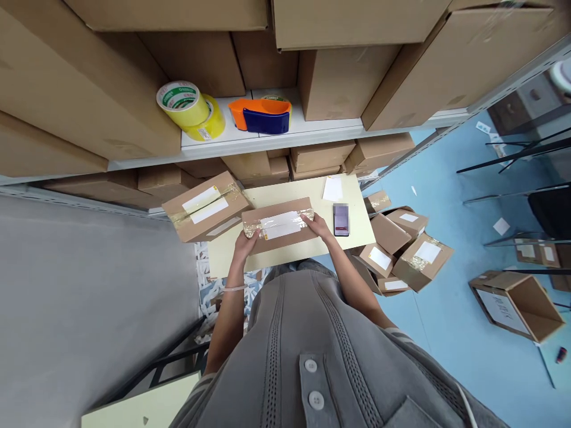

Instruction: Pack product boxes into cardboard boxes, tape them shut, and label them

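Note:
Both hands hold a long, flat cardboard box over the small cream table. A white label and clear tape run along its top. My left hand grips the left end, thumb on top and the other fingers out of sight beneath. At the right end, my right hand is closed on the box with its thumb by the label. Left of it, a larger taped box with white labels sits tilted at the table's edge. A phone lies right of my right hand, below a white paper.
Ahead, a shelf holds large cartons, yellow tape rolls and an orange and blue tape dispenser. Several labelled boxes are piled on the floor to the right, near an open carton. A grey wall stands left.

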Motion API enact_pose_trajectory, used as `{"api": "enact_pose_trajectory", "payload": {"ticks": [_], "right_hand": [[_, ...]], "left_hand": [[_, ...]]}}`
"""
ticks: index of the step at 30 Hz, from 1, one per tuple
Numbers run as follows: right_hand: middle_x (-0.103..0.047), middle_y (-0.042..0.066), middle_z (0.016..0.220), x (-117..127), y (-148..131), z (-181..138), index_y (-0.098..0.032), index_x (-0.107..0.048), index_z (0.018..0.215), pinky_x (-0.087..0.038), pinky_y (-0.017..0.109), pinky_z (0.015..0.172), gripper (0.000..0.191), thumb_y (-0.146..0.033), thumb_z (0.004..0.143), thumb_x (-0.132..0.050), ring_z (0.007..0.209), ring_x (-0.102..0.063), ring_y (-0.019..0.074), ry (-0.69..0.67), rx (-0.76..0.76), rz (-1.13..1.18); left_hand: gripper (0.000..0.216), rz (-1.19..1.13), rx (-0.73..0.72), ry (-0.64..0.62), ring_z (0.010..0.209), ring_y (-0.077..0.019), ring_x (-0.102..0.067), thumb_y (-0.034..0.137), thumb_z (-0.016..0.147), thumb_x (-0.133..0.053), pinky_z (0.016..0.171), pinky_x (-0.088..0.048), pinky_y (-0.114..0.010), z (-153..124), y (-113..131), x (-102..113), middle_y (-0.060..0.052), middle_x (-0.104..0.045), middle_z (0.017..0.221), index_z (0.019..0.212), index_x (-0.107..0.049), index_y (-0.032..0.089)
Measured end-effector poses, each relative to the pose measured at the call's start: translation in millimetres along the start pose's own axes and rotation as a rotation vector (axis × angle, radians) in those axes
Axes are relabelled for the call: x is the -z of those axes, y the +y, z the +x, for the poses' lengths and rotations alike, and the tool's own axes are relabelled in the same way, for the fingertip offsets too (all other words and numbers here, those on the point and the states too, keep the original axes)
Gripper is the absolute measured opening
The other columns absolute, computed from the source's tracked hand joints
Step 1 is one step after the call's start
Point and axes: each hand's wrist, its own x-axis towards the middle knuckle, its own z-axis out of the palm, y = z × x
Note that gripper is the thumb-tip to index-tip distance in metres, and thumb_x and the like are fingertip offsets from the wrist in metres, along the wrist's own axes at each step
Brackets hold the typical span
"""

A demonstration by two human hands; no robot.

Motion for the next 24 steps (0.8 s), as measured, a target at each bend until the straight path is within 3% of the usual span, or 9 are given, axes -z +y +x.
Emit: {"api": "enact_pose_trajectory", "payload": {"ticks": [9, 13, 16, 20, 24], "right_hand": [[-0.071, 0.012, 0.119, -5.4, -2.3, 13.5, -0.024, -0.066, 0.116, -0.041, 0.043, 0.103, 0.061, -0.074, 0.081, -0.058, 0.126, -0.053, 0.036, 0.066, -0.062, -0.127], [-0.072, 0.01, 0.117, 1.9, 4.0, 18.3, -0.026, -0.066, 0.115, -0.042, 0.043, 0.101, 0.062, -0.076, 0.09, -0.038, 0.12, -0.057, 0.0341, 0.059, -0.042, -0.177], [-0.07, 0.009, 0.123, 24.6, 16.3, 35.5, -0.026, -0.064, 0.122, -0.04, 0.044, 0.103, 0.063, -0.069, 0.097, -0.025, 0.12, -0.059, 0.031, 0.09, -0.014, -0.182], [-0.049, 0.018, 0.149, 68.2, 31.1, 81.9, -0.015, -0.049, 0.142, -0.026, 0.05, 0.116, 0.057, -0.048, 0.097, -0.046, 0.14, -0.041, 0.0338, 0.23, 0.036, -0.452], [-0.027, 0.019, 0.163, 96.5, 41.1, 134.0, -0.01, -0.035, 0.153, -0.013, 0.049, 0.122, 0.069, -0.031, 0.091, -0.056, 0.151, -0.022, 0.0313, 0.175, 0.132, -0.654]], "left_hand": [[0.046, 0.225, 0.118, 0.109, 0.125, -0.035, -0.059, 0.049, 0.077, -0.074, 0.108, -0.041, -0.046, 25.4, -4.4, 1.4, -0.016, -0.068, 0.128, 0.11, -0.07, 0.017], [0.046, 0.296, 0.159, 0.125, 0.123, -0.0357, -0.061, 0.05, 0.08, -0.071, 0.106, -0.043, -0.046, 29.1, 0.8, 0.6, -0.018, -0.068, 0.128, 0.11, -0.069, 0.016], [0.044, 0.303, 0.177, 0.127, 0.122, -0.0351, -0.061, 0.049, 0.079, -0.072, 0.106, -0.044, -0.046, 29.6, 3.6, 0.7, -0.017, -0.069, 0.126, 0.109, -0.069, 0.017], [0.046, 0.284, 0.215, 0.134, 0.122, -0.0351, -0.062, 0.051, 0.075, -0.074, 0.105, -0.045, -0.046, 31.8, 2.4, 2.7, -0.015, -0.071, 0.123, 0.107, -0.069, 0.019], [0.049, 0.258, 0.25, 0.13, 0.124, -0.0354, -0.061, 0.053, 0.073, -0.073, 0.108, -0.043, -0.047, 35.2, 0.6, 4.1, -0.015, -0.07, 0.125, 0.108, -0.068, 0.019]]}}
